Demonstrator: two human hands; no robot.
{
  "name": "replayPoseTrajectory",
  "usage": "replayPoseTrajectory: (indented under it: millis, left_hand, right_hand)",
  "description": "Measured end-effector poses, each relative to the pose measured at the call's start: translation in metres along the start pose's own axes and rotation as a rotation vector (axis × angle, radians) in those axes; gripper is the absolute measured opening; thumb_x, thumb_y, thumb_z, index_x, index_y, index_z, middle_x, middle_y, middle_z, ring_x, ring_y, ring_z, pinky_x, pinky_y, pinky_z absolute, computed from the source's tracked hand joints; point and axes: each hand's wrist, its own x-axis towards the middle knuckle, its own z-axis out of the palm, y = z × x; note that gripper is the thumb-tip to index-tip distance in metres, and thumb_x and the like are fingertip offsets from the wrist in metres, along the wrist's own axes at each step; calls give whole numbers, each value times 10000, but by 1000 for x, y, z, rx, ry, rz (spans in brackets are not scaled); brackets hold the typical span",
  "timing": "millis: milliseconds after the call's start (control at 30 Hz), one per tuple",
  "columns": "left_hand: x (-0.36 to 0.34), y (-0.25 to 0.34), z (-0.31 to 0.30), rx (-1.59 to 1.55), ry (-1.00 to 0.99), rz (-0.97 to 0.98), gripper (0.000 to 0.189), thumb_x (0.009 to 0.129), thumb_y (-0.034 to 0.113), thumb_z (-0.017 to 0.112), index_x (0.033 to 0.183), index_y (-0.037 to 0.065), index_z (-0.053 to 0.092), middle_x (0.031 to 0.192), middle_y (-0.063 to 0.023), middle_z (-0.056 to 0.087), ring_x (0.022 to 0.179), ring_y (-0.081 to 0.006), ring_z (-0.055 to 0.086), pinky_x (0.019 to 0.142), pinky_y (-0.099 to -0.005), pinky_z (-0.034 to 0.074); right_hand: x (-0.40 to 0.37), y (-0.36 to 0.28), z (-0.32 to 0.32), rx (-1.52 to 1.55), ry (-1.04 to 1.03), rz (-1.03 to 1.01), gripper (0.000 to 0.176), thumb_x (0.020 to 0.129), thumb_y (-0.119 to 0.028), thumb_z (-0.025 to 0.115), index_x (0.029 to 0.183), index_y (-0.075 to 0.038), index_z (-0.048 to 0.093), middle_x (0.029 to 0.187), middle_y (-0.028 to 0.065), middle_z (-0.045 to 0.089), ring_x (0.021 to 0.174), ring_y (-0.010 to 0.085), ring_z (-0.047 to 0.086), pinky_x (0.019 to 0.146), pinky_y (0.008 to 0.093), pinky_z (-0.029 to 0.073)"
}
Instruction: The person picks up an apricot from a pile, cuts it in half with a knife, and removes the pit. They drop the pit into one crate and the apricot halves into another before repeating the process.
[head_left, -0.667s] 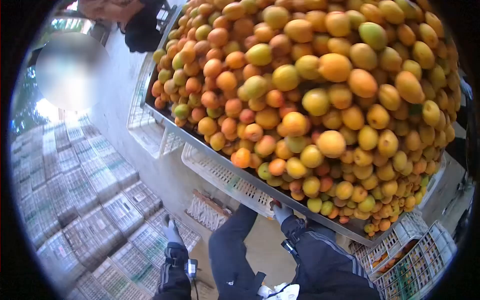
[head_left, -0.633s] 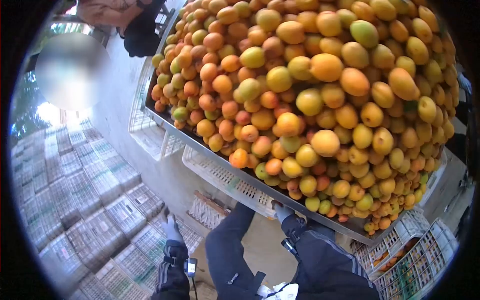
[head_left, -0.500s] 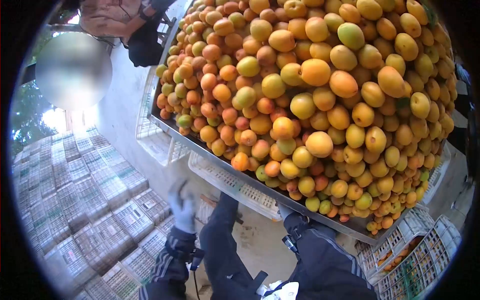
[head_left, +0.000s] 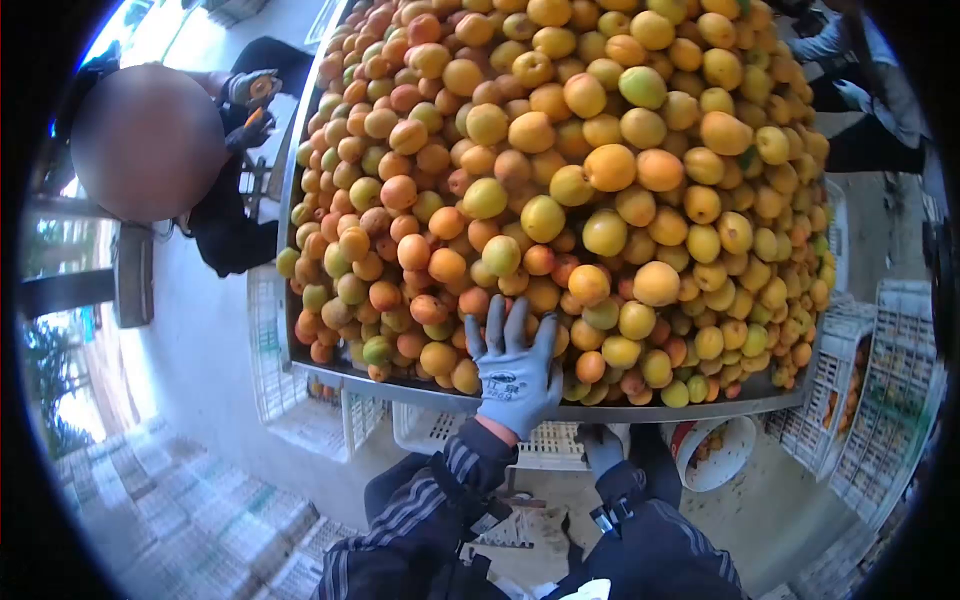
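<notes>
A large heap of orange, yellow and greenish fruit fills a metal-edged table. My left hand, in a pale grey glove, rests at the front edge of the heap with its fingers spread over the nearest fruit; it grips none. Below the table edge, beside a white crate, is my right hand, also gloved. Its fingertips are partly hidden under the rim, and whether it holds anything cannot be made out.
A person at the left holds fruit in gloved hands. Another person stands at the upper right. Plastic crates with fruit are at the right, near a white bucket. Stacked crates fill the lower left.
My left hand has moved from beside the table up and right onto the fruit. The view has turned, and the person at the left and the bucket now show more fully.
</notes>
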Motion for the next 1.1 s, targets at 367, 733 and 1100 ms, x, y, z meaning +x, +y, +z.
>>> replayPoseTrajectory:
  millis: [367,733,1100]
  left_hand:
    - [-65,-15,-2,-2146,-187,-343,537,720,-37,577,1222,47,406,1179,-140,494,1082,-257,505,960,-370,379]
    - [-124,-44,30,-2457,-304,-216,603,675,235,537,1232,32,424,993,-146,557,878,-283,525,840,-397,405]
    - [-226,-118,23,-2311,19,-281,315,743,176,490,1007,12,543,912,-150,592,829,-315,587,771,-419,475]
  right_hand:
    - [9,-25,11,505,-165,37,331,832,-270,544,1082,-55,514,776,34,630,454,80,478,405,222,389]
    - [-22,-11,57,341,105,-470,246,831,-136,538,1055,-51,482,714,30,520,516,92,460,453,259,384]
    - [0,8,78,343,255,-615,187,864,-188,533,968,-34,516,651,18,478,492,107,432,441,282,366]
